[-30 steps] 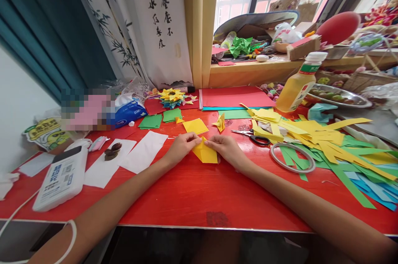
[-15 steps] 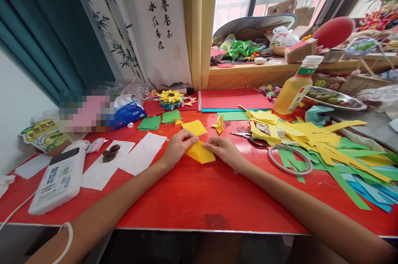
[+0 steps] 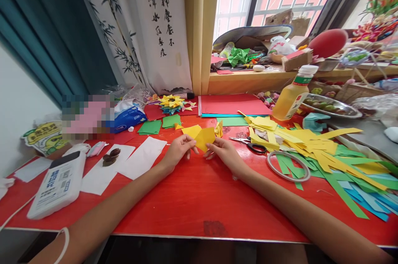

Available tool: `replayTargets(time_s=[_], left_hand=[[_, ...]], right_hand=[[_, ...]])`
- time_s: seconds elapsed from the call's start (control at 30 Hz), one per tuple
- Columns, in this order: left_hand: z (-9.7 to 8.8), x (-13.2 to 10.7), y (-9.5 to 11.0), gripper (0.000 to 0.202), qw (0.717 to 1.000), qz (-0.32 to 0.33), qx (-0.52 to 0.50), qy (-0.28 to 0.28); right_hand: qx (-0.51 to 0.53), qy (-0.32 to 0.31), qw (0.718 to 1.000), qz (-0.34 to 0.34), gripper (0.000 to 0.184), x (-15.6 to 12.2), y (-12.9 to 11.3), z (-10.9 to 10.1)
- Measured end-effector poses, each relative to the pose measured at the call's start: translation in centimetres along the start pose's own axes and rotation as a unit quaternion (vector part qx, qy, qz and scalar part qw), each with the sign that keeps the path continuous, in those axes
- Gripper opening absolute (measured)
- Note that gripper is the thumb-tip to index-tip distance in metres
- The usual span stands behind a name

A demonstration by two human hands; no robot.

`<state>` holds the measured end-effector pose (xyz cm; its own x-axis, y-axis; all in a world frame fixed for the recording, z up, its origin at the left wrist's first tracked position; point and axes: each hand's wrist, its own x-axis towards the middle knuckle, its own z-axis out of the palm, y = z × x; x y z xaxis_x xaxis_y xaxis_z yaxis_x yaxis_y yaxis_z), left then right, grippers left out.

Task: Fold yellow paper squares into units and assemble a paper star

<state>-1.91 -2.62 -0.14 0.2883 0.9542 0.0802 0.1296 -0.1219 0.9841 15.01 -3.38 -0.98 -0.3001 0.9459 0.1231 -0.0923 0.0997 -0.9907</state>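
Held at mid-table: one yellow paper piece (image 3: 205, 138), raised and tilted above the red tabletop (image 3: 174, 210). Two hands at the piece: right hand (image 3: 224, 152) with thumb and fingers pinched on the lower right edge; left hand (image 3: 180, 148) at the lower left edge, fingertips at or just beside the paper, cannot tell whether closed on it.

Counted nearby: two piles of green paper squares (image 3: 150, 127), one small yellow scrap (image 3: 178, 126), one pair of scissors (image 3: 257, 148), one tape roll (image 3: 270, 167), one juice bottle (image 3: 289, 100), three white paper sheets (image 3: 143, 158). On the middle sheet: a few dark brown objects (image 3: 111, 157), overlapping, exact number hard to make out. Yellow strips (image 3: 314, 141) and green strips (image 3: 348, 197): too tangled for a count.

Partly hidden behind the held piece: yellow paper squares (image 3: 190, 131) and one folded yellow model (image 3: 219, 128). Blurred by pixelation: an area at far left, beside the blue tissue pack (image 3: 129, 119). Cut off at the left edge: a white cable (image 3: 18, 211).

Behind the work: a yellow-and-blue paper ring (image 3: 171, 105) and a stack of red sheets (image 3: 234, 103). To the right of the hands: scissors, then tape roll, partly over the green strips. To the left: a white device (image 3: 57, 187), clear of both hands.
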Motion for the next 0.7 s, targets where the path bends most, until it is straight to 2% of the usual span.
replayTargets(time_s=[0.1, 0.27, 0.43, 0.6, 0.7], left_hand=[[0.16, -0.08, 0.05, 0.025, 0.999, -0.014, 0.035, -0.025], [0.06, -0.03, 0.11, 0.025, 0.999, -0.007, 0.032, 0.006], [-0.02, 0.03, -0.03, 0.022, 1.0, -0.002, 0.026, -0.017], [-0.01, 0.14, -0.09, 0.021, 0.999, 0.021, -0.01, 0.047], [0.02, 0.11, -0.07, 0.019, 0.999, 0.022, -0.015, 0.033]], right_hand=[[-0.033, 0.007, 0.999, 0.002, 0.019, 0.01, 0.18, -0.26], [-0.066, -0.046, 0.996, 0.029, 0.019, -0.12, 0.01, -0.18], [-0.034, 0.007, 0.999, 0.014, 0.024, -0.1, 0.03, -0.05], [-0.014, -0.003, 1.0, 0.026, 0.019, -0.11, 0.2, -0.2], [-0.043, 0.014, 0.999, 0.015, 0.021, -0.09, 0.36, -0.34]])
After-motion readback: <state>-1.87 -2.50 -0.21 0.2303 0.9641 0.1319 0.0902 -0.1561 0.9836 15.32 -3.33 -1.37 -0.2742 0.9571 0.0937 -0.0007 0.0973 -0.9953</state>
